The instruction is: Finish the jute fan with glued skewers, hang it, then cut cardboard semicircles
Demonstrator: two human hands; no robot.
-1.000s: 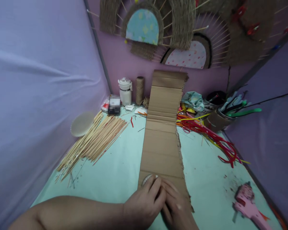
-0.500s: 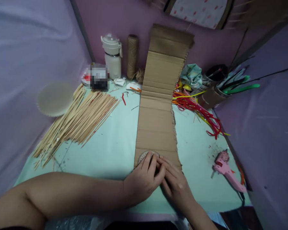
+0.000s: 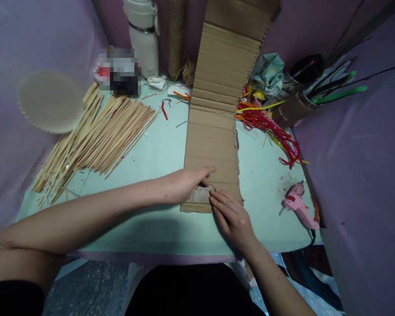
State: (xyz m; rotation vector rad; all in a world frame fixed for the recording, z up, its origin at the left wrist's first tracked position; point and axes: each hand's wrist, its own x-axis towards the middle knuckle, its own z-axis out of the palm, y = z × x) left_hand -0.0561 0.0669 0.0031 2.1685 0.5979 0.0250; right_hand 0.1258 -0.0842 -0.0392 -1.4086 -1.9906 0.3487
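Note:
A small clear half-round protractor [image 3: 200,194] lies on the near end of a long strip of brown cardboard [image 3: 210,145], its straight side towards me. My left hand [image 3: 186,183] reaches over the protractor's curved side from the left, its upper finger stretched out across the cardboard and the others partly hidden. From the right, my right hand [image 3: 234,215] presses its fingertips on the protractor's right edge, holding it against the cardboard. The right thumb is tucked close below the fingers.
Many thin wooden sticks [image 3: 102,136] lie at left. A pink glue gun [image 3: 299,204] rests at right. Red and yellow strips [image 3: 273,127], a pot of tools [image 3: 294,105] and crumpled cloth [image 3: 268,74] stand behind. A white bottle [image 3: 143,41] and twine roll [image 3: 176,39] are at the back.
My left hand has flattened, stretching a finger over the cardboard, and uncovered more of the protractor. My right hand stays at its right edge. The view has tipped down.

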